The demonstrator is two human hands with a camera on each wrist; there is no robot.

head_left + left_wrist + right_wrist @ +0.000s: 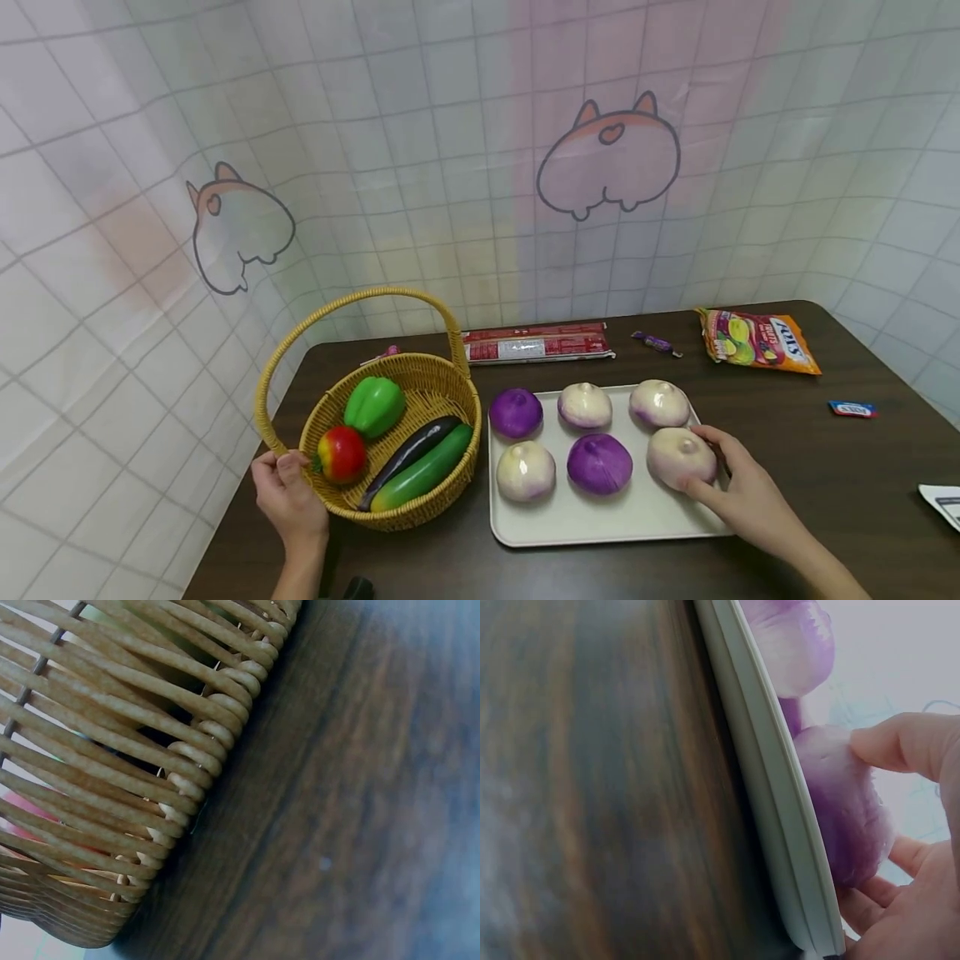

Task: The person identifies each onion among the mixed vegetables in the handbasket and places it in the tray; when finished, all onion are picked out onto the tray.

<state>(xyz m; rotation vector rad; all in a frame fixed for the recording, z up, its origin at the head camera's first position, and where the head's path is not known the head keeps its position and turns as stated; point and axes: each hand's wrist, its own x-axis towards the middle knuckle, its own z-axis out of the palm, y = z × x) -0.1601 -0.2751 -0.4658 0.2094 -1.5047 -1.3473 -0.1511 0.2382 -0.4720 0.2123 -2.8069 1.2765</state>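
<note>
My left hand [292, 497] grips the left side of a woven basket [397, 523] where its tall handle meets the rim. Inside the basket lie a green bell pepper [373, 407], a red and yellow fruit [342, 455], a dark eggplant [412, 457] and a green cucumber-like vegetable [426, 473]. With thumb and fingers around it, my right hand [750, 500] holds a whitish-purple toy turnip [681, 458] at the front right of a white tray [600, 527]. Purple also shows on this turnip [844, 806] in the right wrist view. Several more white or purple turnips [599, 464] sit on the tray in two rows.
Behind the tray lies a long red packet [536, 342]. A purple-wrapped candy [657, 343], an orange and red candy bag [761, 342] and a small blue packet [852, 409] are toward the right. A white paper [941, 502] shows at the right edge; a tiled-pattern curtain [465, 208] hangs behind.
</note>
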